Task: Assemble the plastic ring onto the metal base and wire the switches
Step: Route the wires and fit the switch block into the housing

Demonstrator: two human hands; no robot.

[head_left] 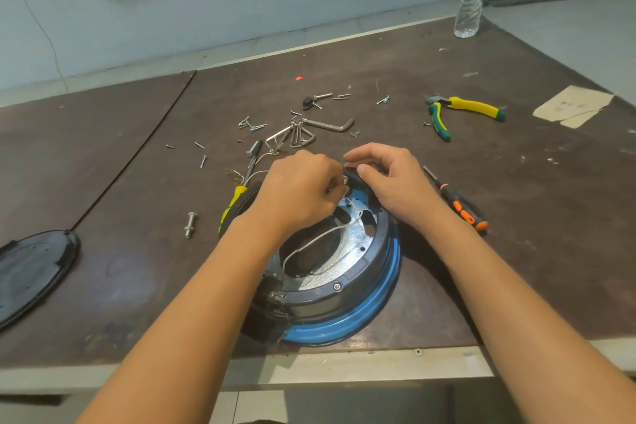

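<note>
Two bare hands meet at the far side of the round part on the desk [137, 268]. The left hand [303, 189] is curled tight, knuckles up, and its fingertips pinch a small yellow bit [345, 179] right at the far edge of the plastic ring [375, 262]; the right hand [392, 182] bends over that same edge from the other side, thumb and fingers curled round the dark rim; both forearms reach in from the near edge of the desk.

The plastic ring sits on the shiny metal base [340, 251], and both lie in a blue rim [385, 306] close to the desk's front edge; a white wire [309, 244] loops over the middle hole and runs up under the left hand.

A wide stretch of brown desk lies between the ring and a black cover [31, 272], which is cut off at the left; an orange screwdriver [461, 208] lies just beside the right wrist; hex keys [303, 134] and loose screws lie just past the hands; pliers [461, 110] are well apart, farther back on the right.

A yellow screwdriver [234, 198] is partly hidden by the left wrist; the left forearm covers the ring's left side; the left fingertips are hard to see, so I cannot tell what the yellow bit is.
</note>
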